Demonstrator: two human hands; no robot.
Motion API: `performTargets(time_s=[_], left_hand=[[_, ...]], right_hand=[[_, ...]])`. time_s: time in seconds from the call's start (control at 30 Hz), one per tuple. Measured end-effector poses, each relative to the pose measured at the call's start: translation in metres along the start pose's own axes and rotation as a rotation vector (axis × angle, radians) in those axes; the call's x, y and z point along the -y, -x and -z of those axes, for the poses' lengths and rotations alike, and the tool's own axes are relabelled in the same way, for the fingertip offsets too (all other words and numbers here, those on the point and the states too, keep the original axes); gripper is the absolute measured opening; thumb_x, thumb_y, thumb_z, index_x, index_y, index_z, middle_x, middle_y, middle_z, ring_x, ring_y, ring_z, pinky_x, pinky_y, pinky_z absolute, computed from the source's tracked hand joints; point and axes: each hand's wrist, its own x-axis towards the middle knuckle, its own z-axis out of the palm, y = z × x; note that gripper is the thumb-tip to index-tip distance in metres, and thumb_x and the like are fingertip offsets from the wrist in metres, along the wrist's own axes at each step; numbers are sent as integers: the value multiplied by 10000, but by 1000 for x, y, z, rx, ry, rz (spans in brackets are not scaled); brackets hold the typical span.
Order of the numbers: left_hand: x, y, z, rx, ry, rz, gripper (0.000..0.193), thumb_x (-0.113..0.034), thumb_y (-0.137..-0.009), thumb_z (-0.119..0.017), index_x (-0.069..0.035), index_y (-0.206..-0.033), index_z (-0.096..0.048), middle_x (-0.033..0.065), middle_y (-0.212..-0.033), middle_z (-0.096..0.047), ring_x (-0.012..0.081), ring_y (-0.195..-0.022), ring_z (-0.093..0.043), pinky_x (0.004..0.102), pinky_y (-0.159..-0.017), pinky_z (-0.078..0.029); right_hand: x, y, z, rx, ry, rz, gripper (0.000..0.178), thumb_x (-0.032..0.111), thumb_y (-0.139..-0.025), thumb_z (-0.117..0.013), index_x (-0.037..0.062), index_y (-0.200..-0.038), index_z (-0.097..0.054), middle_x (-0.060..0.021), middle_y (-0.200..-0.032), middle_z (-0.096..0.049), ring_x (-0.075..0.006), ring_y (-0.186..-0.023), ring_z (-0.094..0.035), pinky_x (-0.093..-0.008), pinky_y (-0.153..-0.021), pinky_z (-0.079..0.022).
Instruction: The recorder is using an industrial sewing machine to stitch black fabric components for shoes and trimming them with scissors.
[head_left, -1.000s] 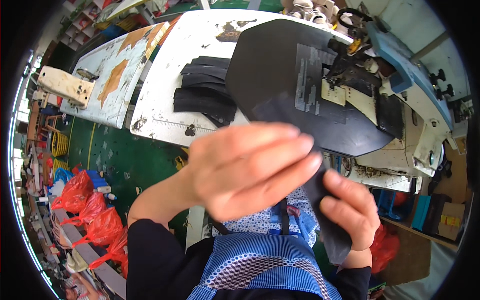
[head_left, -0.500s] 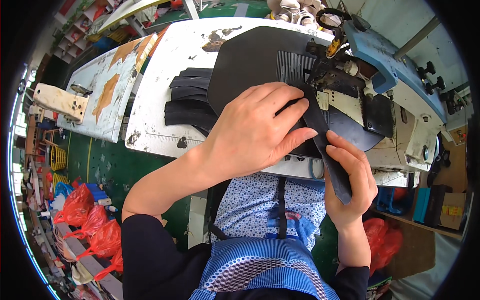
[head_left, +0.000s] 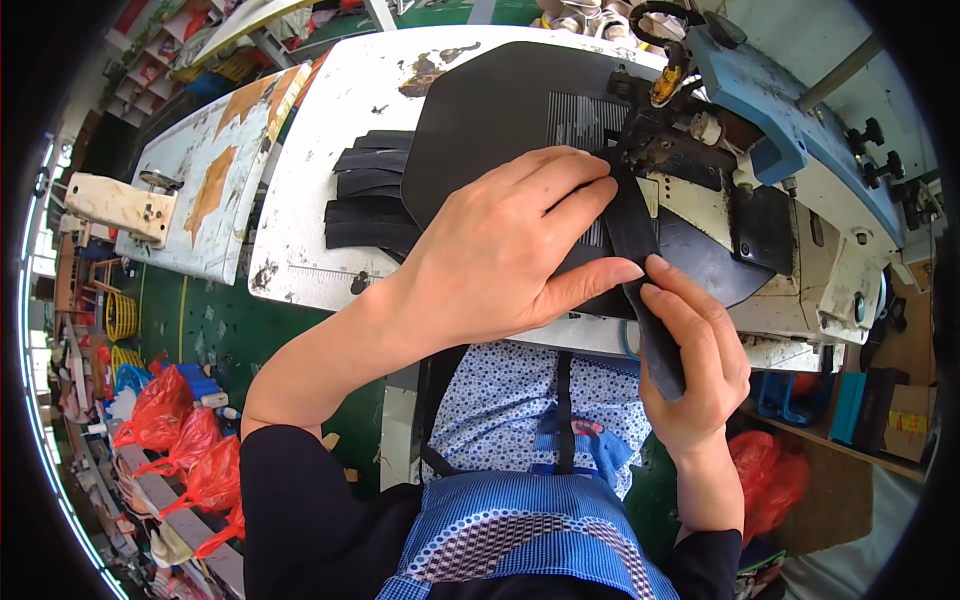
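A long black strip [head_left: 632, 228] runs from the machine's black metal head [head_left: 680, 150] toward me, slightly bent. My left hand [head_left: 490, 245] reaches over the black work plate [head_left: 480, 110], its fingertips at the strip's far part beside the head and its thumb on the strip's edge. My right hand [head_left: 705, 350] holds the near part, with fingers along its edge and the tail lying over the palm. The strip's far end is hidden at the head. Left of the plate, several similar black strips [head_left: 370, 222] lie in an overlapping row.
A blue machine arm [head_left: 745, 95] rises at the right above the white tabletop [head_left: 310, 225]. To the left stands another worn table [head_left: 190, 190] with a clamp-like beige part [head_left: 120, 205]. Red plastic bags [head_left: 155, 410] sit low at the left, and cartons [head_left: 905, 410] on a right-hand shelf.
Both hands have shifted slightly, the right one a little up and left, still on the strip. The strip's tail moves along with it. The whole view has also shifted a little.
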Motion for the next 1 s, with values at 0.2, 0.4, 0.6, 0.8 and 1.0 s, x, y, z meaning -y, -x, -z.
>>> performTargets(time_s=[0.2,0.4,0.6,0.8,1.0], left_hand=[[3,0,2,-13,50,-7,459,-333,-936,-802,21,-1216,-722,160,-1263,-699,362,-1148,-691,437,-966,-587],[-6,2,12,-43,-109,-9,282,-195,-836,-871,-43,-1036,-742,109,-1093,-721,320,-1009,-709,409,-860,-579],[17,12,32,-35,-60,202,259,-75,-876,-834,-26,-1118,-757,128,-1191,-741,296,-1121,-718,365,-991,-548],[26,11,20,-58,84,216,231,-138,-900,-818,-54,-1108,-761,84,-1162,-709,267,-1076,-710,358,-940,-550],[24,13,16,-68,86,237,228,-179,-928,-800,-78,-1130,-764,71,-1192,-708,258,-1115,-704,357,-957,-549]], right_hand=[[3,-1,-6,-32,94,146,321,3,-758,-770,-84,-1066,-749,-246,-1143,-772,-368,-1003,-789,-400,-859,-655],[7,11,-4,-9,-20,207,318,2,-739,-780,-26,-1056,-782,-189,-1121,-789,-298,-901,-795,-343,-762,-659],[-40,93,32,123,128,-399,224,-22,-829,-803,16,-1041,-742,-142,-967,-750,-349,-847,-717,-418,-753,-580],[-81,104,-14,232,327,-449,397,204,-859,-844,5,-1172,-702,-165,-1104,-712,-381,-982,-687,-465,-832,-568],[-90,95,-24,385,483,-543,401,169,-819,-778,-11,-1163,-682,-185,-1025,-683,-386,-916,-718,-498,-740,-589]])
